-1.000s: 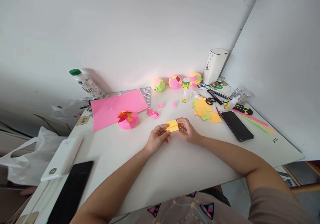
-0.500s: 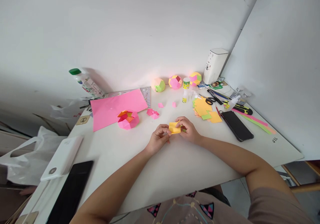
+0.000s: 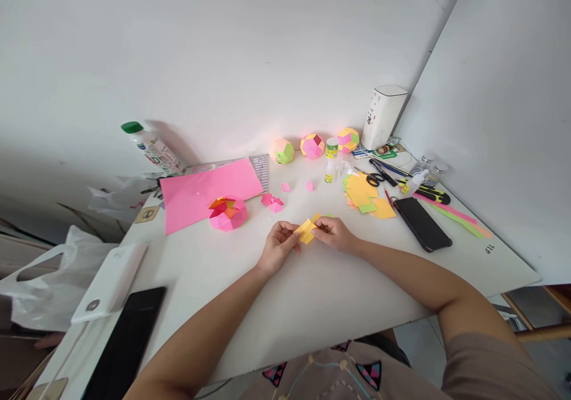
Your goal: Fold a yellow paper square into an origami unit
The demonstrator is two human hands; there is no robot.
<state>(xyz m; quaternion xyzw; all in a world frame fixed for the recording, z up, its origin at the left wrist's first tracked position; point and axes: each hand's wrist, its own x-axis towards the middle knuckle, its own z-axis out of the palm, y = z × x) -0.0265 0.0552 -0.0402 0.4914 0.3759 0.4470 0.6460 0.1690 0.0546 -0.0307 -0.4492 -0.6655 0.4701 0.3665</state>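
Note:
A small folded yellow paper piece [image 3: 307, 230] is pinched between my left hand [image 3: 279, 247] and my right hand [image 3: 336, 233], just above the white table [image 3: 312, 293] near its middle. A bit of green paper shows under my right fingers. To the left lies a half-built pink and orange paper shape [image 3: 228, 212] on the corner of a large pink sheet [image 3: 205, 193]. Loose pink scraps [image 3: 273, 202] lie just beyond my hands.
Three finished paper balls [image 3: 312, 145] and a glue bottle [image 3: 331, 161] stand by the wall. Yellow and green paper squares [image 3: 366, 196], scissors [image 3: 372, 178], a black phone [image 3: 422, 223], cutters and paper strips lie right. A tablet [image 3: 127, 340], white box [image 3: 111, 281] and bottle [image 3: 151, 145] sit left.
The yellow paper went from a flat rectangle to a smaller, tilted folded piece. Both hands have shifted slightly while working it.

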